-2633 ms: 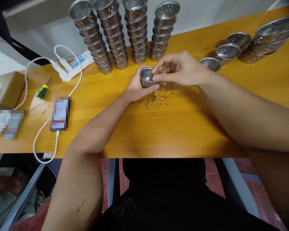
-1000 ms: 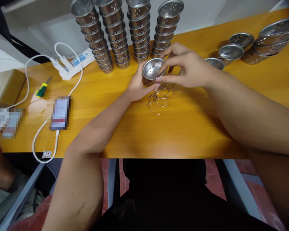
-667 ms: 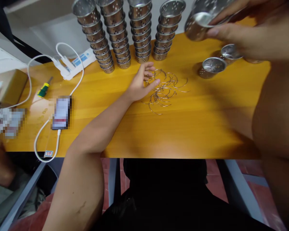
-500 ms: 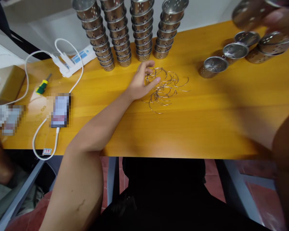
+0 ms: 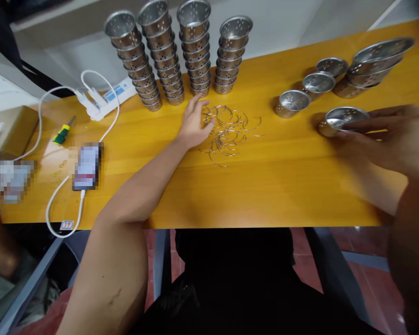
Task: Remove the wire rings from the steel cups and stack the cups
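two hands are at work on the yellow table. the right hand, blurred, closes its fingers over a perforated steel cup lying tilted on the tabletop at about three o'clock. the left hand rests loose and open, fingertips touching the pile of wire rings near the centre, holding nothing. three more cups stand just beyond at two o'clock. four tall stacks of cups line the wall at twelve; a screwdriver and phone lie at nine.
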The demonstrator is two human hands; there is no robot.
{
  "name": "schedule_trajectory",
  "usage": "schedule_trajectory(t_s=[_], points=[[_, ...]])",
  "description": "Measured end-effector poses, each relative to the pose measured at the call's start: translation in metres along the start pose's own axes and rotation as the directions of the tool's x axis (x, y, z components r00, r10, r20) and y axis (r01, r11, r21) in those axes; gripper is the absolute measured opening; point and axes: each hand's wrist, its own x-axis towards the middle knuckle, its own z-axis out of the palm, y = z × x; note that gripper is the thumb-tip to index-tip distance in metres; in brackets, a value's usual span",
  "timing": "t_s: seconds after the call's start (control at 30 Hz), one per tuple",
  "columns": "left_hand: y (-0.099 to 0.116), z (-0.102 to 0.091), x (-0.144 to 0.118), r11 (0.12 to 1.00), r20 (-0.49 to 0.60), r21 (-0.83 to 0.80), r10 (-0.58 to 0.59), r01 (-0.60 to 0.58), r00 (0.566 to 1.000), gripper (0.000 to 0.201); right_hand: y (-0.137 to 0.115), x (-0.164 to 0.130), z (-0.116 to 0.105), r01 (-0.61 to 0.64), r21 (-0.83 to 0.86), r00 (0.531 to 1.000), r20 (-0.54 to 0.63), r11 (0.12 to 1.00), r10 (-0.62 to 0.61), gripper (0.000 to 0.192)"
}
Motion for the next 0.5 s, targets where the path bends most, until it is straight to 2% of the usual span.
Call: schedule_trajectory(t_s=[0.17, 0.33, 0.43, 0.5], points=[[0.001, -0.003, 0.001, 0.999, 0.014, 0.015, -0.034, 0.033, 0.999, 0.067, -0.025, 0.015, -0.009, -0.089, -0.012, 0.993, 0.072, 0.996, 0.09, 0.014], [0.004, -0.003, 0.002, 0.999, 0.017, 0.002, -0.041, 0.041, 0.999, 0.062, -0.05, 0.028, -0.014, -0.19, -0.179, 0.973, 0.098, 0.965, 0.21, 0.014], [0.009, -0.002, 0.001, 0.999, -0.007, -0.012, -0.047, 0.047, 0.999, 0.057, -0.064, 0.032, -0.017, -0.254, -0.168, 0.957, 0.096, 0.952, 0.272, 0.011], [0.012, -0.001, 0.0, 0.999, -0.015, -0.013, -0.047, 0.047, 0.999, 0.055, -0.067, 0.033, -0.017, -0.28, -0.155, 0.95, 0.096, 0.947, 0.297, 0.018]])
